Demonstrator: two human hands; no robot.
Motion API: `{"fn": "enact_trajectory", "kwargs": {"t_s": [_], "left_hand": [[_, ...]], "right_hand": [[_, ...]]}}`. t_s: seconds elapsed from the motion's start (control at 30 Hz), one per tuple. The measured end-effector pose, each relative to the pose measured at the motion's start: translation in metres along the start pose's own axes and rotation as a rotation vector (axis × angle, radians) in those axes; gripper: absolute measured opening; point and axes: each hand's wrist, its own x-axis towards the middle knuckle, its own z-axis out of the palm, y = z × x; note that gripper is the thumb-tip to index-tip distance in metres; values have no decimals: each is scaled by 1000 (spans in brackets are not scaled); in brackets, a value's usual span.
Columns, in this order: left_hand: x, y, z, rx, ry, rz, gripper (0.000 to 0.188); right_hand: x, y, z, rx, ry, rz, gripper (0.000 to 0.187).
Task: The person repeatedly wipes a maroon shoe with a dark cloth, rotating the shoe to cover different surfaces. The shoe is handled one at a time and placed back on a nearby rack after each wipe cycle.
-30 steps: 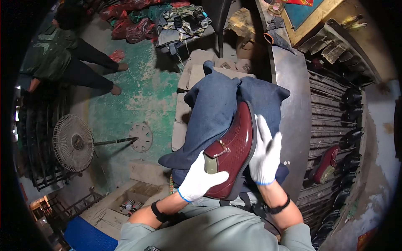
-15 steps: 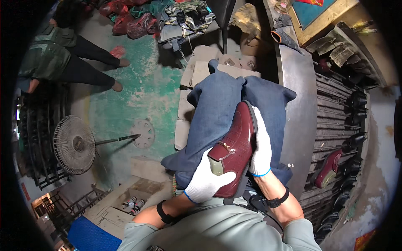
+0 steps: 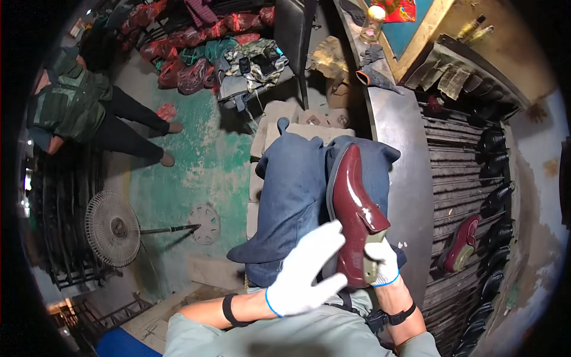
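A glossy burgundy loafer (image 3: 352,202) lies tilted over my lap, toe pointing away from me and sole edge facing left. An olive-green last (image 3: 375,257) shows in its opening. My right hand (image 3: 383,262), in a white glove, grips the shoe by the last at the opening; some of its fingers are hidden behind. Left of the heel, my left hand (image 3: 309,268), also white-gloved, is open with fingers apart. Its fingertips and thumb come close to the shoe's side, and I cannot tell whether they touch it. Blue cloth (image 3: 291,196) covers my legs beneath the shoe.
To the right, a metal bench top (image 3: 404,160) runs beside a slatted rack (image 3: 452,178) holding another burgundy shoe (image 3: 461,243) and several black shoes. A standing fan (image 3: 113,229) is at left. Beyond it stands a person (image 3: 77,101). Red bags (image 3: 184,74) lie at the back.
The shoe has turned so its sole edge now faces left instead of right. My left hand has let go of the opening and opened; my right hand has shifted from the sole side to the last.
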Motion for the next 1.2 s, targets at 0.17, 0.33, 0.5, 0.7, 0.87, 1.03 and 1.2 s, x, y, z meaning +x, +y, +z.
{"fn": "enact_trajectory", "kwargs": {"t_s": [0.17,0.33,0.5,0.7,0.87,1.03,1.2], "left_hand": [[48,-47,-5,-365,253,-89,66],[100,-73,15,-164,238,-121,61],[116,-104,61,-145,215,-78,51],[119,-102,95,-214,401,-74,51],[115,-112,82,-83,346,-55,52],[73,-58,55,-556,201,-582,84],[26,-38,70,-828,172,-656,81]], "right_hand": [[0,1,11,271,-228,139,109],[6,4,-14,359,-282,223,112],[12,15,-37,491,-297,265,111],[17,7,-47,635,-295,244,105],[18,-17,-29,527,-108,242,90],[22,-30,-17,554,15,209,69],[26,-27,1,423,132,266,52]]}}
